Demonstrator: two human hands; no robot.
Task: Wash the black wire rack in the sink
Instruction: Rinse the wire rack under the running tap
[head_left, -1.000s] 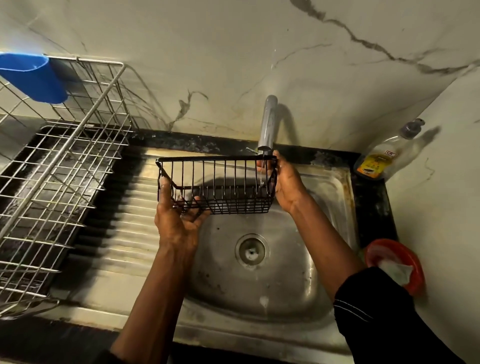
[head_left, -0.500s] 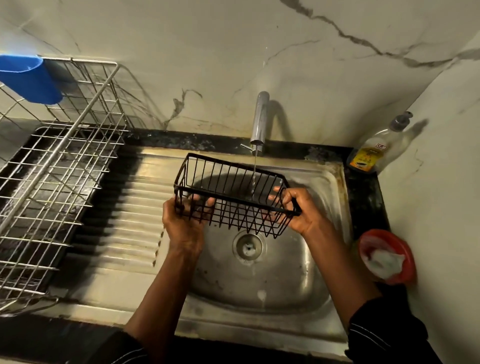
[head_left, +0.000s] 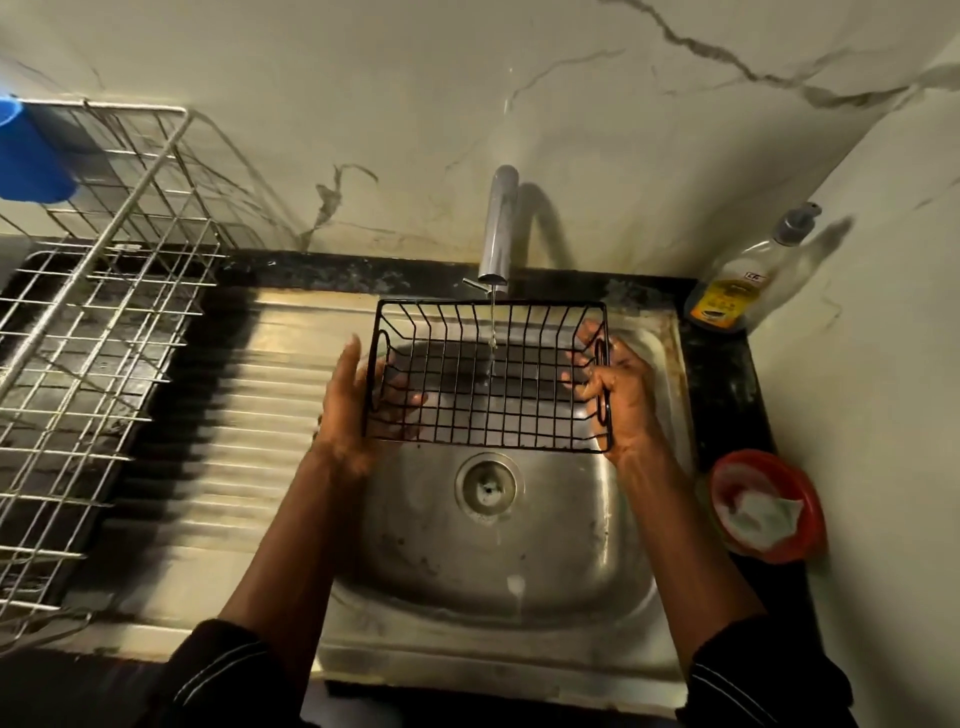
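Both left hand (head_left: 349, 410) and right hand (head_left: 626, 397) clasp the black wire rack (head_left: 485, 387).

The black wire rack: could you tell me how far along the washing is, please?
Done: the tap runs. In hand: the left hand and right hand hold the black wire rack over the sink, water falling through it. Left: no suds show, so likely finishing the rinse, then draining it.
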